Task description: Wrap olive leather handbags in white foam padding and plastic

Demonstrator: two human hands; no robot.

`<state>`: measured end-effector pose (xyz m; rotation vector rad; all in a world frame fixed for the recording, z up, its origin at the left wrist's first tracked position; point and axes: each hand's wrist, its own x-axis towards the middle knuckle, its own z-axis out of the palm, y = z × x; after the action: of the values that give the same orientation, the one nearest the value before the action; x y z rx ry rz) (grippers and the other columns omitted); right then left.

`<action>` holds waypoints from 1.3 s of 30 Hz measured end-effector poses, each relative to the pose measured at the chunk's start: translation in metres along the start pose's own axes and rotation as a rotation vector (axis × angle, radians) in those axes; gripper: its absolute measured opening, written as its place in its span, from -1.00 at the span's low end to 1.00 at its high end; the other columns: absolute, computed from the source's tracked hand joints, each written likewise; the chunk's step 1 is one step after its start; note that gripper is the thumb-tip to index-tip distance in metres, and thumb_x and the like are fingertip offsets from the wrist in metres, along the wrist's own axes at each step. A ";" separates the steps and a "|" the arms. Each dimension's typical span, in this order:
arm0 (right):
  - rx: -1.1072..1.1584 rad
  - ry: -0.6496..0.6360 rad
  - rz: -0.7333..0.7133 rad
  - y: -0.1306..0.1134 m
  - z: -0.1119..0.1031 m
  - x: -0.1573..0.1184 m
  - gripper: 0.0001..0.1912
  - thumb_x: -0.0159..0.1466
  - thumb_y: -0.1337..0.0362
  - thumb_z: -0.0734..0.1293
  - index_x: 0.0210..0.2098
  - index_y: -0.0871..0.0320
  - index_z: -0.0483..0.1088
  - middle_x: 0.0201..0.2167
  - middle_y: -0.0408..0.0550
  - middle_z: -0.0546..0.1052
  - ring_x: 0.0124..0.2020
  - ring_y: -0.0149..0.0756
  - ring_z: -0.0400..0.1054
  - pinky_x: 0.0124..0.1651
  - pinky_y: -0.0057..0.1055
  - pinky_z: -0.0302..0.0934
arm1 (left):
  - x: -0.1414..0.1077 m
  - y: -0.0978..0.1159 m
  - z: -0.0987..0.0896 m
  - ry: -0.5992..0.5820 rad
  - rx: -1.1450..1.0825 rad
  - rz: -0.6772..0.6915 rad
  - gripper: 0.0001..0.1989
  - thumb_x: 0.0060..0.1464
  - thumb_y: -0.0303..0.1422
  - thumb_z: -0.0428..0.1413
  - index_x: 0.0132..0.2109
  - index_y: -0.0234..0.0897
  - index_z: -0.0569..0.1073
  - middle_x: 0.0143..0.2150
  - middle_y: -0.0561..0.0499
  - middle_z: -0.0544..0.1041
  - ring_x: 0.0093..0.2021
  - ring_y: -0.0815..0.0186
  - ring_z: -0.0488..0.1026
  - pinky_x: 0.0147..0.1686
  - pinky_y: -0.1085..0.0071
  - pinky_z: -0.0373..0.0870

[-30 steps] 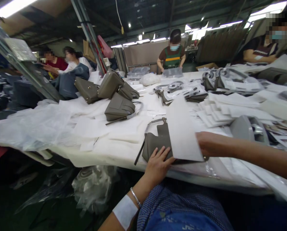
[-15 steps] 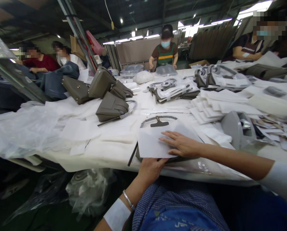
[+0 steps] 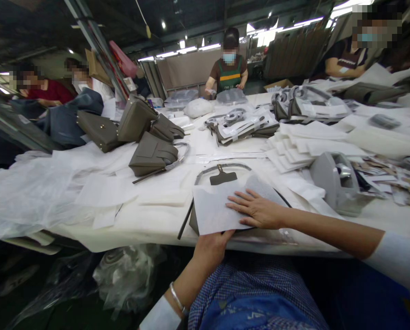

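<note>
A dark olive-grey handbag [image 3: 194,222] lies flat at the table's near edge, its wrapped handle [image 3: 205,170] and a small tab with metal letters [image 3: 222,178] pointing away from me. Over its body is a white sheet of paper [image 3: 210,208]. My right hand [image 3: 258,210] rests flat on this sheet, fingers spread. At the bag's near edge my left hand [image 3: 212,250] is closed on it, thumb toward the right; its other fingers are mostly hidden beneath the sheet and bag. A dark strap [image 3: 185,220] hangs out at the bag's left side.
More handbags [image 3: 153,153] stand to the left, and wrapped bags [image 3: 241,126] lie farther back. Stacked white sheets [image 3: 297,149] and a grey tape dispenser [image 3: 333,178] are on the right. Thin wrapping sheets [image 3: 36,188] cover the left side. Co-workers sit or stand around the table.
My right hand has stayed on the sheet, its fingers spread a little more. The sheet's near edge sits slightly lower over the bag. The whole view has shifted slightly.
</note>
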<state>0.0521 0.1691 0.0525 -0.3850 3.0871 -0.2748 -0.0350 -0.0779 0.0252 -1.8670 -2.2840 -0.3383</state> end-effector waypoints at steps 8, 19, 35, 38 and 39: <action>0.070 0.015 0.014 0.000 0.001 0.001 -0.34 0.42 -0.10 0.10 0.42 -0.02 0.03 0.41 0.08 0.10 0.41 0.18 -0.07 0.33 0.30 -0.24 | 0.037 0.026 -0.064 0.059 -0.214 -0.079 -0.78 0.34 -0.33 -0.02 0.01 -0.18 0.48 -0.23 0.01 0.63 -0.26 0.27 0.59 -0.26 0.40 0.55; 0.314 0.159 0.021 0.006 -0.003 -0.009 -0.44 0.39 -0.03 0.20 0.27 0.12 0.24 0.28 0.16 0.31 0.30 -0.07 0.17 0.38 0.08 -0.21 | 0.048 -0.020 0.012 0.133 -0.176 -0.116 -0.51 0.36 -0.27 -0.05 0.36 -0.24 0.15 0.30 -0.09 0.39 0.30 0.21 0.32 0.29 0.14 0.27; 0.263 0.103 -0.023 0.007 0.000 -0.011 -0.52 0.42 0.04 0.17 0.24 0.08 0.30 0.26 0.13 0.36 0.27 -0.10 0.23 0.37 0.13 -0.18 | 0.048 -0.018 0.009 0.099 -0.182 -0.111 -0.57 0.37 -0.26 -0.07 0.32 -0.18 0.27 0.30 -0.08 0.38 0.31 0.20 0.31 0.29 0.14 0.26; 0.186 0.106 0.022 0.007 0.004 -0.008 -0.49 0.43 0.06 0.15 0.30 0.09 0.26 0.26 0.12 0.37 0.29 -0.08 0.22 0.35 0.12 -0.12 | 0.050 -0.018 0.006 0.047 -0.142 -0.096 -0.60 0.38 -0.25 -0.10 0.25 -0.19 0.37 0.31 -0.12 0.37 0.32 0.17 0.29 0.29 0.12 0.25; 0.147 0.104 0.031 0.007 0.005 -0.007 -0.51 0.44 0.08 0.14 0.28 0.09 0.29 0.25 0.11 0.38 0.29 -0.06 0.22 0.34 0.13 -0.08 | 0.052 -0.019 0.003 0.014 -0.123 -0.086 -0.60 0.38 -0.24 -0.11 0.24 -0.20 0.38 0.31 -0.13 0.37 0.32 0.15 0.29 0.29 0.09 0.24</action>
<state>0.0569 0.1768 0.0464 -0.3281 3.1432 -0.5333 -0.0643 -0.0318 0.0350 -1.8187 -2.3891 -0.5134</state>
